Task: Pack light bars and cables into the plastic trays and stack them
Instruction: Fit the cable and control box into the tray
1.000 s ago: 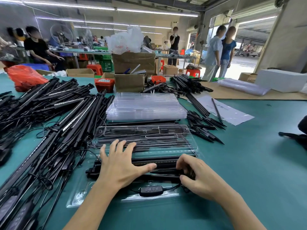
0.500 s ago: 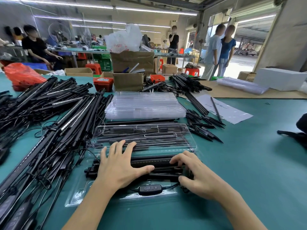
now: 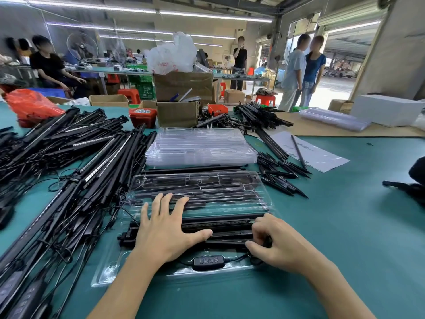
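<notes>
The person's left hand [image 3: 169, 229] lies flat with fingers spread over the black light bars [image 3: 220, 225] in the near clear plastic tray [image 3: 108, 270], hiding the middle of the bars beneath the palm. The right hand [image 3: 278, 244] is curled at the bars' right ends, its fingertips pinching something dark there; whether that is a bar end or the cable cannot be made out. An inline controller [image 3: 208, 261] on its cable lies in the tray's front channel, the cable's right run disappearing under the right hand. Behind, a packed tray [image 3: 202, 192] sits partly under the left fingertips, and a stack of empty trays [image 3: 200, 146] stands further back. A loose pile of bars and cables [image 3: 69, 169] runs off the left edge. A dark object [image 3: 414, 183] at the right edge is cut off and unidentifiable.
</notes>
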### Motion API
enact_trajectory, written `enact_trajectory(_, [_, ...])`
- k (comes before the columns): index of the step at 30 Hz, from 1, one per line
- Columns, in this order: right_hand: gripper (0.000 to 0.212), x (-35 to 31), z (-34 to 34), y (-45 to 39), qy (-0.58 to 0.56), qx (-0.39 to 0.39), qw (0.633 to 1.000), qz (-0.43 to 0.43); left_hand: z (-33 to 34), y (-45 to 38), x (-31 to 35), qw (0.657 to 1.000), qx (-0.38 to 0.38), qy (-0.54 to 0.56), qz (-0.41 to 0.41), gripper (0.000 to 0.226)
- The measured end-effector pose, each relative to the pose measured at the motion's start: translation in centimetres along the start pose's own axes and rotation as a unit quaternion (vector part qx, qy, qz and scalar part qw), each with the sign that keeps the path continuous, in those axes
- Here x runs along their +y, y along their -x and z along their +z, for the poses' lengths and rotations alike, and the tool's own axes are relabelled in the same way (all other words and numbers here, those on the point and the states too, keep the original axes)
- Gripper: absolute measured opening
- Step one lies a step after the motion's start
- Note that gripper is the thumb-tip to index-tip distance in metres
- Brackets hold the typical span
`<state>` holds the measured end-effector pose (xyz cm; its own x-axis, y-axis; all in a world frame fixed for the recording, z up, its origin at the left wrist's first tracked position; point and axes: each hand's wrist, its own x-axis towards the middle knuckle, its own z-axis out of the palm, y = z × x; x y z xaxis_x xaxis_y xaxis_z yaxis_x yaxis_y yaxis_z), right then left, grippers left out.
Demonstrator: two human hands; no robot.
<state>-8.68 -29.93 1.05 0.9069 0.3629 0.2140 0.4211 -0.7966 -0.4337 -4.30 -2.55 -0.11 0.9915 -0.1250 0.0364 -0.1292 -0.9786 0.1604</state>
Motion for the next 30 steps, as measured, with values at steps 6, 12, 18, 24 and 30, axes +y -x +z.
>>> enact_trajectory(6, [0.04, 0.7, -0.4, 0.1, -0.015, -0.02, 1.0, 0.016, 0.1, -0.1, -0.1, 1.0, -0.008, -0.005, 0.007, 0.125])
enact_trajectory(12, [0.038, 0.7, -0.4, -0.1, -0.014, -0.021, 1.0, 0.01, 0.1, -0.1, -0.1, 1.0, -0.014, 0.004, 0.006, 0.125])
enact_trajectory(18, [0.043, 0.3, -0.8, 0.0, -0.016, -0.023, 0.999, 0.025, 0.0, 0.0, -0.1, 1.0, -0.014, 0.007, 0.009, 0.121])
enact_trajectory(24, [0.053, -0.4, -1.3, 0.1, -0.017, -0.046, 0.999, 0.021, 0.0, 0.1, -0.1, 1.0, -0.008, 0.01, 0.008, 0.123])
enact_trajectory(30, [0.049, -0.2, -2.4, 0.5, -0.113, -0.112, 0.986, 0.047, -0.1, 0.2, -0.1, 1.0, -0.007, 0.01, 0.01, 0.12])
